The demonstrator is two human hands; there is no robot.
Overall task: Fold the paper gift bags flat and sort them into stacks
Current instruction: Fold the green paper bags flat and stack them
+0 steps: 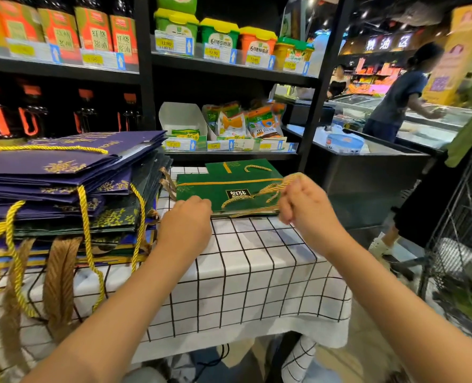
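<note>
Now, ahead of me I see dark store shelving (pixel 146 78) rising just past the bench's far edge, stocked with bottles and tubs. The bench (pixel 243 272) under its checked white cloth fills the lower middle; its right edge drops off beside a wire cart (pixel 455 230), and its near edge hangs toward me with open cloth between my forearms. On the left side of the bench sits a tall stack of flattened purple bags (pixel 63 175), gold rope handles spilling over the near-left edge. Next down in size, the green bags (pixel 226 189) lie flat at the far edge toward the right corner, one on top of another, well apart from the purple stack with only a strip of cloth between. My left hand (pixel 186 219) rests on the near-left corner of the top green bag, fingers curled down over its edge, grip narrow on the bag. My right hand (pixel 303 203) is at the near-right corner, grip pinched around the gold rope handle (pixel 273 189), which lifts off the bag's face.
</note>
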